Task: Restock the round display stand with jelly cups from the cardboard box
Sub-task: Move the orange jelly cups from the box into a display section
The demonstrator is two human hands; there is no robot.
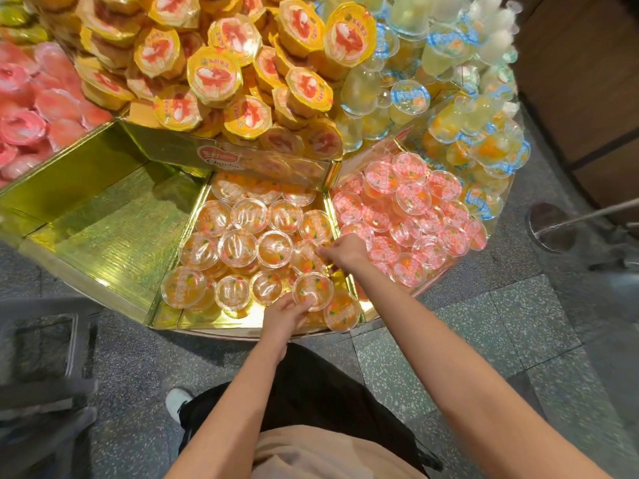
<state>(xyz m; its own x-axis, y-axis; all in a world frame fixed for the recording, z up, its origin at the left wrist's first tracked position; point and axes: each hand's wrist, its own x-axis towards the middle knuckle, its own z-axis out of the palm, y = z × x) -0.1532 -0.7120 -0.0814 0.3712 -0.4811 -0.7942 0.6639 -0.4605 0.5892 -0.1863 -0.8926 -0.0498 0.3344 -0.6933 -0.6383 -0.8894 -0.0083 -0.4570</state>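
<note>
— What do the jelly cups look like?
— Clear round tubs of orange jelly with see-through printed lids, packed in one gold-lined compartment (332,216) of the display stand (86,216).
— Where are they against the hands?
— One jelly cup (313,291) sits in the left hand (285,314), fingers curled under its near rim. Another cup (306,257) lies just left of the right hand (344,252), whose fingertips pinch its edge.
— And the arms?
— Both bare forearms reach forward and down, the right one further in.
</note>
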